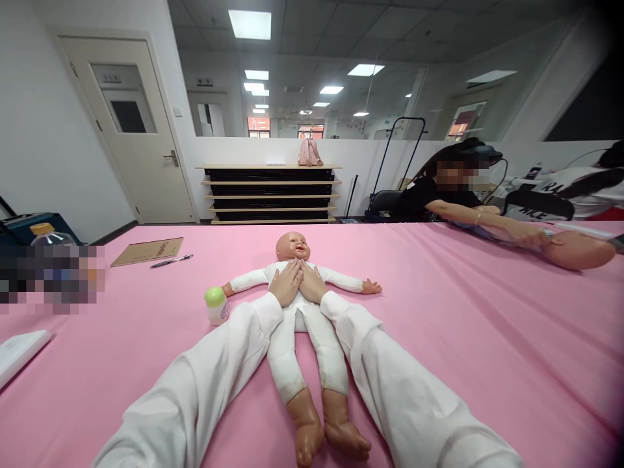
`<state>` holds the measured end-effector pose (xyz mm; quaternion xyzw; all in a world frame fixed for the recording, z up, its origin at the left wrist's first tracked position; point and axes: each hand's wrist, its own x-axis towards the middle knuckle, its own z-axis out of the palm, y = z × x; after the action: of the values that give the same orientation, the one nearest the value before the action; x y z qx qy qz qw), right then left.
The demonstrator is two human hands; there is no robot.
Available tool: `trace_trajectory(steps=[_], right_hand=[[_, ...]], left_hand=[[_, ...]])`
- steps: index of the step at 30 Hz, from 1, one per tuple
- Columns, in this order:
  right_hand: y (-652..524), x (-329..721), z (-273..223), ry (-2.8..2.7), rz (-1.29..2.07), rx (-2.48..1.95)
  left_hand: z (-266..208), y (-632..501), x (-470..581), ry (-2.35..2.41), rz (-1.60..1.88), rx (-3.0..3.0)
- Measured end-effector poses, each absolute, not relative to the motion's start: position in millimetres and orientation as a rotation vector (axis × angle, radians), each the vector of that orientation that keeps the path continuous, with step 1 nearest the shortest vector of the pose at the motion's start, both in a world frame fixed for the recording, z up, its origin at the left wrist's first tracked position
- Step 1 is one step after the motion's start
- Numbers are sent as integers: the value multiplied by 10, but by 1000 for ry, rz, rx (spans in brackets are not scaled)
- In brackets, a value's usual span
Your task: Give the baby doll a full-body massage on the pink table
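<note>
A baby doll with a white cloth body lies on its back, head away from me, arms spread wide and feet towards me. My left hand rests flat on the left side of its chest, fingers stretched towards the neck. On the other side of the chest lies my right hand, equally flat, its fingertips close to those of the left. Neither hand grips anything. Beside the doll's hand at the left stands a small white jar with a green lid.
Pink cloth covers the table. A brown notebook, a pen and a plastic bottle are at the left. At the right, a person in black handles another doll. Shelves stand behind the table.
</note>
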<state>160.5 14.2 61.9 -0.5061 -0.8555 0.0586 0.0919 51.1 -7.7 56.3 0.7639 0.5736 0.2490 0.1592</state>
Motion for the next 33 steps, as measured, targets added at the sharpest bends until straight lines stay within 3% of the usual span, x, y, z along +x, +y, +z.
trace_trajectory(steps=[13,17,26,33], right_hand=[[246,1784,395,-2051,375,-1745],[298,2056,248,-1975,253,-1854],[304,2680,59,-1827,-355,-1981],[311,2851,24,-1807,-304,-1942]], left_hand=[[166,208,38,2271,752,2022],[42,166,-134,2478,740,2088],[118,51,-380,2747,588,1992],[140,23,-423,2758,622,1896]])
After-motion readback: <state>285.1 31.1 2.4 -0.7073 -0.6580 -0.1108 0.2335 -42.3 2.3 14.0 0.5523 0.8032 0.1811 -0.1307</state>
